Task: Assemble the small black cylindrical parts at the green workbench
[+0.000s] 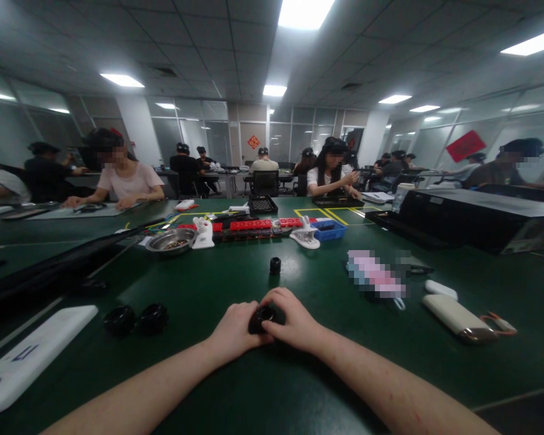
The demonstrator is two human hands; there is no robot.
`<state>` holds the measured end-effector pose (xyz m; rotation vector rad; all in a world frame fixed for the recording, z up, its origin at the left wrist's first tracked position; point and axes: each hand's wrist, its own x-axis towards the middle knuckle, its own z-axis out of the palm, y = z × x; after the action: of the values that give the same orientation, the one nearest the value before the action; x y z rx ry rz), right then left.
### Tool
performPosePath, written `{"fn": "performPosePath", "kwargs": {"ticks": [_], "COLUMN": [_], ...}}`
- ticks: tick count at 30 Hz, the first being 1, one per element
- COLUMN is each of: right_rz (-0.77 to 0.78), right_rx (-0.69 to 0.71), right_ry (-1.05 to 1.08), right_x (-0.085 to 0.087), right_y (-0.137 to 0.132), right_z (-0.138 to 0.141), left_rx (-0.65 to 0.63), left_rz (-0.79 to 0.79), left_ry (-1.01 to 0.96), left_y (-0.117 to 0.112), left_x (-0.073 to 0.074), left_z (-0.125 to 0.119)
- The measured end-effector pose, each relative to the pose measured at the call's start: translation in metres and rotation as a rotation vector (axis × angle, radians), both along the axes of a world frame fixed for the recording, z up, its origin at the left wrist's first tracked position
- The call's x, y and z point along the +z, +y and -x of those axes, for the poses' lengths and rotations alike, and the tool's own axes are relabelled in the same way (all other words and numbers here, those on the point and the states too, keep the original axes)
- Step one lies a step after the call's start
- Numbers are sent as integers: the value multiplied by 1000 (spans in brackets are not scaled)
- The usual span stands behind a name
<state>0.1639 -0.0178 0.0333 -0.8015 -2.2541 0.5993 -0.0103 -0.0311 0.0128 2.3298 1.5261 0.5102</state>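
Note:
Close in front of me, a shiny black round part (266, 313) with a hole in its top is held between both hands; its exact kind I cannot make out. My left hand (236, 330) grips its left side with closed fingers. My right hand (295, 320) curls over its right side, thumb and fingers pinching the rim. Just beyond my hands a small black cylindrical part (275, 266) stands on the green table (236, 275). To the left sit two similar black round parts, one (120, 320) beside the other (153, 318).
A metal bowl (171, 241) of small pieces, a white clamp-like stand (204, 234), red bins (251, 224) and a blue tray (330, 231) line the middle. At left lies a white slab (36, 356); at right, a cream power bank (457, 318). Several people sit beyond.

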Motion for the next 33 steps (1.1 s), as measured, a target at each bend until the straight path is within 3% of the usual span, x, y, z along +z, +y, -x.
{"fn": "performPosePath", "kwargs": {"ticks": [4,11,18,27,33], "right_rz": [14,31,41,79,70], "right_rx": [69,-168,48,-172,24], "right_ry": [27,15,-10,-37,-37], "right_x": [0,-4,-1,-2,-2], "right_y": [0,5,5,4,5], "right_z": [-2,0,-3,1,-3], "left_rx": [10,21,15,35,17], "left_rz": [-2,13,25,44,20], "left_ry": [-1,48,19,53,12], "left_y": [0,-1,-2,-2,-3], "left_x": [0,1,5,3,6], "left_z": [0,0,0,0,0]}}
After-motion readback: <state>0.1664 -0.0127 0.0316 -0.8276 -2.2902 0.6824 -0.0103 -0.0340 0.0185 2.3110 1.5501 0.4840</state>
